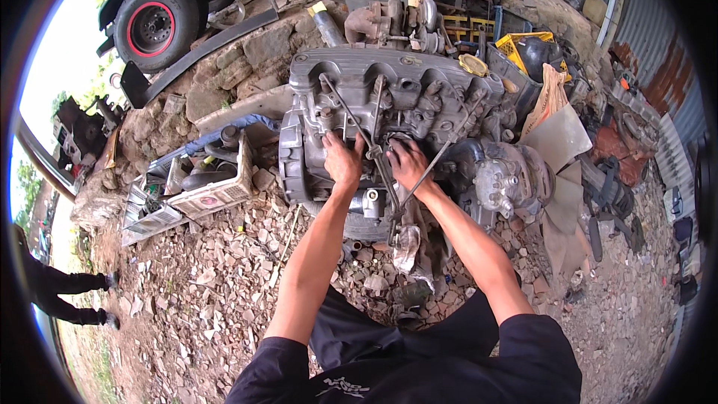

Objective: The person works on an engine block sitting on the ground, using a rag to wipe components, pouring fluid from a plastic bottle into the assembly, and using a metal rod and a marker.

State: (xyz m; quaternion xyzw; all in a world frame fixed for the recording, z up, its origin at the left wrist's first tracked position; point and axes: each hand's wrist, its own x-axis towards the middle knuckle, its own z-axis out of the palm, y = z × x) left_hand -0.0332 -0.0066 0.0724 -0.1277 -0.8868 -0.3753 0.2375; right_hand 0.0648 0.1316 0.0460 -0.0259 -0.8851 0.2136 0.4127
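Note:
A large grey engine (404, 67) stands in front of me, its ribbed top cover running left to right. My left hand (344, 162) is against the engine's near side, fingers apart, with the thumb toward the right; its fingertips are partly lost among the metal parts. Close beside it, my right hand (407, 164) is closed, its fingers bent over a small dark, partly shiny thing on the engine that I cannot make out. Dark sling lines (349, 111) slant across the engine and meet at a knot-like joint between my hands. A round grey metal housing (502, 183) sits right of my right hand.
Broken stones (202, 284) cover the ground. A pale plastic crate (217, 191) with parts stands left, and a yellow crate (516, 52) at far right. Cardboard (565, 209) lies right. Behind is a stone wall (232, 63); a vehicle wheel (153, 26) and a person's legs (71, 292) show left.

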